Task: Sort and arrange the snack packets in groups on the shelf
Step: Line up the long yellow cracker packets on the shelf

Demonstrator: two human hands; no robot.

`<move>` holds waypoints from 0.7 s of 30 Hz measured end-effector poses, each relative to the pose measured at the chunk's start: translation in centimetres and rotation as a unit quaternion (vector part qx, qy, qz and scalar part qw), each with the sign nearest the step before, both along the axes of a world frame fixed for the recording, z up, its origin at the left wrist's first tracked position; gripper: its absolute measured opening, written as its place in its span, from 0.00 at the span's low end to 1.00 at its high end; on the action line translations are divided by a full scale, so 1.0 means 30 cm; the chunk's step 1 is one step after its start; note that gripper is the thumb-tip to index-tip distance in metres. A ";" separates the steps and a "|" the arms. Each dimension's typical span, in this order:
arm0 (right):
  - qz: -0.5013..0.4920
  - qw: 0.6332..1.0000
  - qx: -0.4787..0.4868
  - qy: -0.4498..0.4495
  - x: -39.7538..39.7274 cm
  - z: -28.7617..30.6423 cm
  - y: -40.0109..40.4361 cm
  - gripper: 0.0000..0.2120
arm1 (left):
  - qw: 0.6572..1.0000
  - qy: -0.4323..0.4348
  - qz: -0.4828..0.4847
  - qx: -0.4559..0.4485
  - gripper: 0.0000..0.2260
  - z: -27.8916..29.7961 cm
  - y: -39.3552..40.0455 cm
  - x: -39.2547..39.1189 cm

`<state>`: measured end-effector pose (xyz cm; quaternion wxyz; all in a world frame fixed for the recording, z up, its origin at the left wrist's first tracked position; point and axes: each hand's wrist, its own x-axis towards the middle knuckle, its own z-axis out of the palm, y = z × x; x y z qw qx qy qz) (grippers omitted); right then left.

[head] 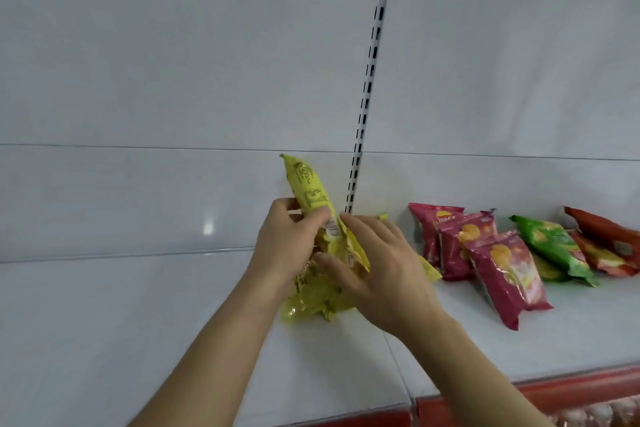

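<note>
Several yellow snack packets (313, 191) stand bunched on the white shelf (138, 322) near its middle. My left hand (287, 246) grips the bunch from the left, fingers curled round an upright packet. My right hand (377, 267) holds the packets from the right, thumb and fingers wrapped over them. To the right lean three pink packets (502, 270), overlapping in a row. Further right lies a green packet (554, 246), then orange-red packets (606, 239) at the frame's edge.
A slotted metal upright (369, 80) runs up the white back panel behind the yellow packets. The shelf has a red front edge strip (554, 388). Bare shelf surface stretches to the left of my hands.
</note>
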<state>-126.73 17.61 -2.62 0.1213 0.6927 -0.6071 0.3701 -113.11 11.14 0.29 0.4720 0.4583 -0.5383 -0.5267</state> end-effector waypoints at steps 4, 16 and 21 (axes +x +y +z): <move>-0.022 0.995 0.054 -0.081 -0.056 0.012 -0.031 0.33 | 0.998 0.016 0.046 0.028 0.14 -0.023 0.025 0.068; -0.177 0.935 0.297 0.083 0.037 0.073 -0.145 0.14 | 0.992 0.056 0.054 0.100 0.23 -0.045 0.086 0.198; -0.222 0.946 0.237 -0.022 0.091 0.106 -0.105 0.15 | 0.994 0.057 0.008 0.093 0.22 -0.034 0.094 0.282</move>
